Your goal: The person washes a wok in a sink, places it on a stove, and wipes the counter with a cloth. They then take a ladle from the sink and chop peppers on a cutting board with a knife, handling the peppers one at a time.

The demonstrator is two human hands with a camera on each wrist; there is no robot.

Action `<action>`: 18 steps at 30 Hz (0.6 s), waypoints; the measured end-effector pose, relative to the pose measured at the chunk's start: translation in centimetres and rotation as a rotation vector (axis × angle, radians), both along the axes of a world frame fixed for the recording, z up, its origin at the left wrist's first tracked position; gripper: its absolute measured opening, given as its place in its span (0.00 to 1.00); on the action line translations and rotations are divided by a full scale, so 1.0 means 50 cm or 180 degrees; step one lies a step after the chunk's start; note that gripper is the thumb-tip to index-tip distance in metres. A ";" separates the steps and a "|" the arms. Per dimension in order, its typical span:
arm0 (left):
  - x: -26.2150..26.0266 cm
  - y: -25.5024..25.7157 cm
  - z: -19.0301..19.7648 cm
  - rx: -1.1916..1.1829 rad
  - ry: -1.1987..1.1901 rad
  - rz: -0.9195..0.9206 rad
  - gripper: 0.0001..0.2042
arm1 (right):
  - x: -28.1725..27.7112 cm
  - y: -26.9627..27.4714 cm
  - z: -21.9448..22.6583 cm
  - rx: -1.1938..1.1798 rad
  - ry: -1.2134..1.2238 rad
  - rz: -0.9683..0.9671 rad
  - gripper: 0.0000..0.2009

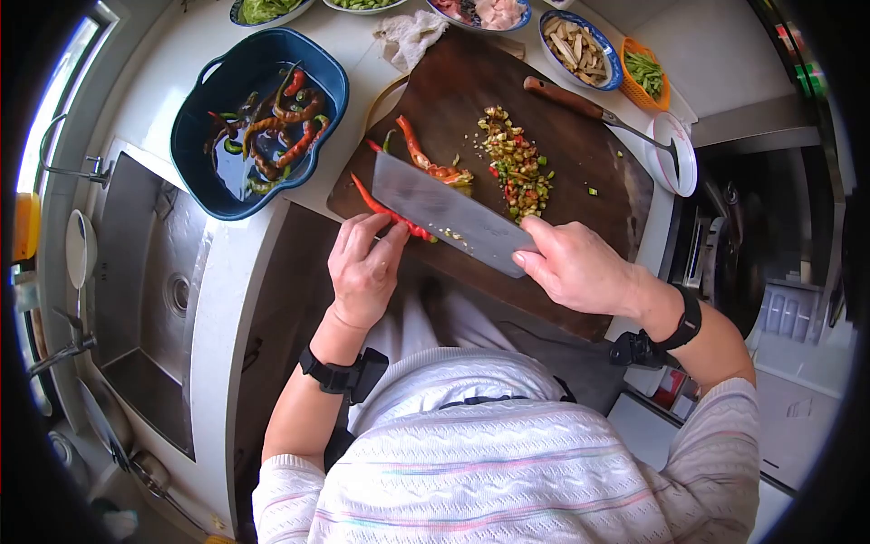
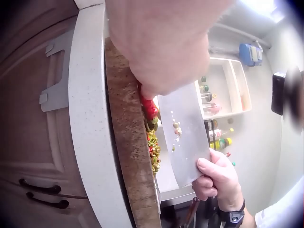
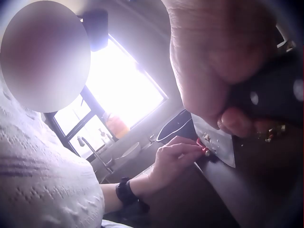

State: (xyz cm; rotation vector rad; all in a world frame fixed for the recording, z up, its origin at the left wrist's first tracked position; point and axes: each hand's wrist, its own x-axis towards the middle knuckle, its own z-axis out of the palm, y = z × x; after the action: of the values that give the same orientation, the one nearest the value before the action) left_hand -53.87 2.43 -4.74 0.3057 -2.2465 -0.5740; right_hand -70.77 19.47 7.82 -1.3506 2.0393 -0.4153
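My left hand (image 1: 367,267) holds a red chili pepper (image 1: 365,192) near the front edge of the dark wooden cutting board (image 1: 594,181), fingertips bent down onto it. The right hand (image 1: 580,267) grips a cleaver (image 1: 444,204), its broad blade slanting across the board right beside the chili. Bits of seed and pepper cling to the blade (image 2: 178,137) in the left wrist view. In the right wrist view the cleaver's dark handle (image 3: 270,92) shows in the fist. Behind the blade lie more whole chilies (image 1: 417,145), and farther right a strip of chopped peppers (image 1: 517,168).
A blue basin (image 1: 333,77) of chilies in water stands at left, above the sink (image 1: 149,236). A wooden-handled utensil (image 1: 562,97) lies across the board toward a white bowl (image 1: 684,168). Along the back are a plate of pale slices (image 1: 577,52) and an orange basket (image 1: 625,77).
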 end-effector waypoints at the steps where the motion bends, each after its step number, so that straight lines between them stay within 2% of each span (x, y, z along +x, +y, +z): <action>1: 0.000 0.003 -0.002 0.0012 0.0003 0.0011 0.11 | -0.002 -0.008 0.004 0.0147 0.0023 0.0063 0.10; 8: -0.002 0.010 -0.003 0.0014 0.0037 0.0180 0.11 | -0.010 -0.033 0.015 0.0508 0.0275 0.0363 0.10; 18: -0.006 0.009 -0.011 0.0007 0.0089 0.0245 0.11 | -0.017 -0.051 0.012 0.0768 0.0095 0.0404 0.10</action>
State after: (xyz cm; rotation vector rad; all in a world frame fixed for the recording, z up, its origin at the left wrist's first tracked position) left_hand -54.17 2.90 -5.29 0.3812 -2.1974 -0.5368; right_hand -71.63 16.91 8.41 -1.3335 1.9430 -0.0897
